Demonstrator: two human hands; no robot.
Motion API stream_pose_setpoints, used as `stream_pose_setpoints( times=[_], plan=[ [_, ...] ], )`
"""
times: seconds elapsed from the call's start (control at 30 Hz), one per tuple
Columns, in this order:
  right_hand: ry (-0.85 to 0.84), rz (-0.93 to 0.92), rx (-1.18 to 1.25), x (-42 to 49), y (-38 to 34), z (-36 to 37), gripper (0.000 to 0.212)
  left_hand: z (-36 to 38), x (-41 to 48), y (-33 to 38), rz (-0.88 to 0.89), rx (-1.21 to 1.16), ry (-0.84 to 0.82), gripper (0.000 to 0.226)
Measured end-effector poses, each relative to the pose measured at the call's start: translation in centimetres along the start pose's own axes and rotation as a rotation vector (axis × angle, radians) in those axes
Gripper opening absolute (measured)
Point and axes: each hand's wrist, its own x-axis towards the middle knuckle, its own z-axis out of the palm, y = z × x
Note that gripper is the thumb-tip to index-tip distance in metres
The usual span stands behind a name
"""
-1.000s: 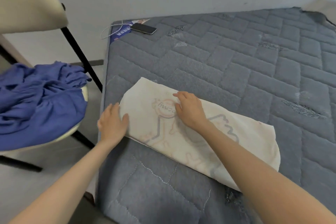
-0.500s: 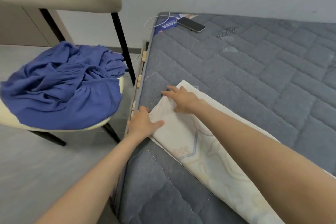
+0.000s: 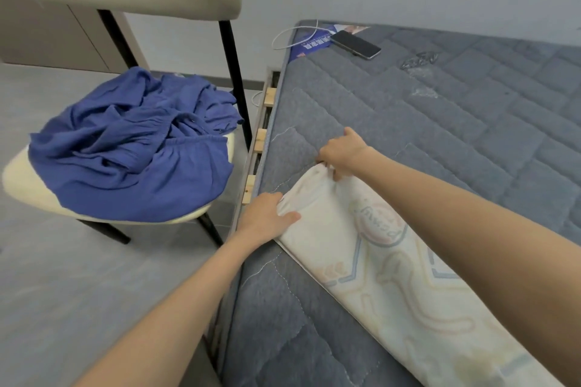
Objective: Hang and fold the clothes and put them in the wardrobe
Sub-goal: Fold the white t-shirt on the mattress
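- folded cream garment (image 3: 393,261): a long, narrow band with a faint pastel print, lying slantwise on the near part of the mattress (image 3: 440,122), its left end near the mattress's left edge.
- left hand (image 3: 267,220): at the mattress's left edge, gripping the nearer corner of the garment's end, thumb laid over the cloth and the fingers tucked at its border.
- right hand (image 3: 342,154): a little farther in on the mattress, fingers curled, pinching the farther corner of the same end and raising it slightly into a crease.
- wooden slats (image 3: 261,135): pale block ends showing just beside the mattress's left edge.
- blue garment (image 3: 125,151): a crumpled heap on the cream seat of a chair (image 3: 19,179), which stands on the floor left of the mattress, apart from it.
- phone (image 3: 355,44): dark, face up, at the mattress's far left corner, resting partly on a blue leaflet (image 3: 311,45).
- white cable (image 3: 292,38): looped over that same far corner, beside the leaflet.
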Motion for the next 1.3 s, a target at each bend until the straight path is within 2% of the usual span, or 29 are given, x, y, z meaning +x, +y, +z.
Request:
stream_pose_setpoints(
  times=[0.1, 0.27, 0.37, 0.43, 0.57, 0.73, 0.87, 1.03, 1.13, 1.23, 1.3],
  plan=[
    [0.151, 0.037, 0.146, -0.7, 0.2, -0.4, 0.03, -2.0, 0.3, 0.1, -0.017, 0.011, 0.046, 0.028],
    [0.457, 0.086, 0.31, -1.1, 0.2, -2.9, 0.02, -6.7, 0.4, -0.2, -0.026, 0.025, 0.315, 0.034],
    [0.56, 0.094, 0.338, -2.2, 0.7, -4.1, 0.019, -8.5, -0.5, 0.6, 0.02, -0.09, 0.427, 0.029],
    [0.579, 0.128, 0.332, -3.4, 1.2, -3.9, 0.018, -8.9, -1.2, 1.5, 0.065, -0.195, 0.437, 0.027],
    [0.555, 0.218, 0.355, -6.9, 2.3, -1.4, 0.022, -7.8, -3.0, 4.0, 0.232, -0.29, 0.307, 0.021],
    [0.535, 0.294, 0.401, -12.7, 3.1, 4.0, 0.019, -4.1, -5.9, 7.5, 0.396, -0.301, 0.1, 0.025],
    [0.479, 0.336, 0.46, -17.1, 3.0, 8.4, 0.023, 0.3, -8.1, 9.8, 0.448, -0.116, -0.083, 0.036],
    [0.38, 0.393, 0.594, -20.4, 1.9, 13.0, 0.023, 5.6, -10.1, 11.1, 0.529, 0.135, -0.184, 0.04],
    [0.301, 0.394, 0.628, -21.3, 1.1, 15.2, 0.026, 7.7, -11.0, 10.9, 0.531, 0.197, -0.223, 0.04],
    [0.239, 0.445, 0.578, -21.6, 1.0, 16.4, 0.03, 8.4, -11.4, 10.3, 0.563, 0.233, -0.33, 0.055],
    [0.267, 0.534, 0.47, -21.4, 1.1, 16.4, 0.03, 8.3, -11.4, 10.2, 0.567, 0.218, -0.347, 0.056]
  ],
)
